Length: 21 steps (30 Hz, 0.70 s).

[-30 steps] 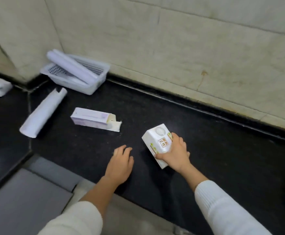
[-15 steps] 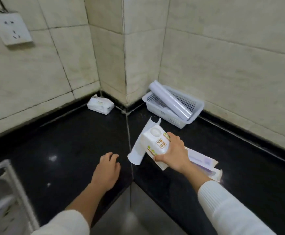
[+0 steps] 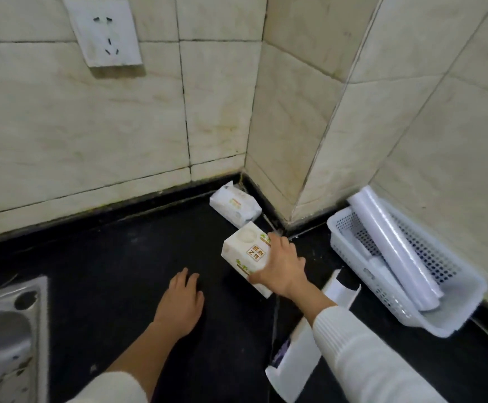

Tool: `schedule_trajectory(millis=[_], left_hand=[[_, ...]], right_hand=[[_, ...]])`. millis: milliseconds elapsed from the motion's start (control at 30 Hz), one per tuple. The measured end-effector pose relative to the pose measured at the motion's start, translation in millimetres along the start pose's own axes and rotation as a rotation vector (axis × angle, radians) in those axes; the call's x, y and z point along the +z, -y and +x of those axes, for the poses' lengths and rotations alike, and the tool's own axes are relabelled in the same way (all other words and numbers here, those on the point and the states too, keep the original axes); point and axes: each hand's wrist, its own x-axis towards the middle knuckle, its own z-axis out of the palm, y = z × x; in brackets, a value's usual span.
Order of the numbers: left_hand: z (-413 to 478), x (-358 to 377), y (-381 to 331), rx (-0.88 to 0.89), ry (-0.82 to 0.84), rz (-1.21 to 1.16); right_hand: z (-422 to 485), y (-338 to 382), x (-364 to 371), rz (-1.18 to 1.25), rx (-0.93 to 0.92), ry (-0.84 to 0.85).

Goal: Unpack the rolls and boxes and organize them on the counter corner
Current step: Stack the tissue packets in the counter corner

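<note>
Fingers of the right hand (image 3: 280,269) wrap over the near end of the box (image 3: 247,257), thumb along its lower edge, wrist bent forward from a white ribbed sleeve (image 3: 361,356) that reaches in from the lower right. The hand is closed on the box, which is tilted with one end up; whether its lower edge touches the tabletop (image 3: 120,271) cannot be told. The left hand (image 3: 180,303) lies flat on the tabletop just left of the box, palm down, fingers loosely together, gripping nothing — its forearm is bare up to a pushed-back white sleeve.

The box is white with green marks at its edges and a round pressed circle on its upper face. An orange-bordered square label carries four Chinese characters; the lower two look like 之作, the upper two are too blurred to read.

Just behind the box, in the wall corner, lies a white packet (image 3: 235,209) with small print too faint to read. Right of the box stands a white perforated basket (image 3: 440,309) holding rolls (image 3: 393,242). Below the box, under the right forearm, lies a loose roll (image 3: 298,362). Far left of the box is a steel sink (image 3: 7,338), and high on the wall above, a socket (image 3: 103,30).
</note>
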Motion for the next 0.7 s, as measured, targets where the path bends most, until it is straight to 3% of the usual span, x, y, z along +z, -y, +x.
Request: schedule_trajectory(millis=[233, 500, 700], left_hand=[[51, 1, 12, -0.1, -0.036, 0.046], [54, 13, 18, -0.155, -0.068, 0.122], [57, 1, 13, -0.17, 0.03, 0.133]], right_hand=[[77, 33, 44, -0.082, -0.101, 0.123], [92, 40, 64, 0.01, -0.123, 0.156], [90, 8, 27, 0.186, -0.06, 0.013]])
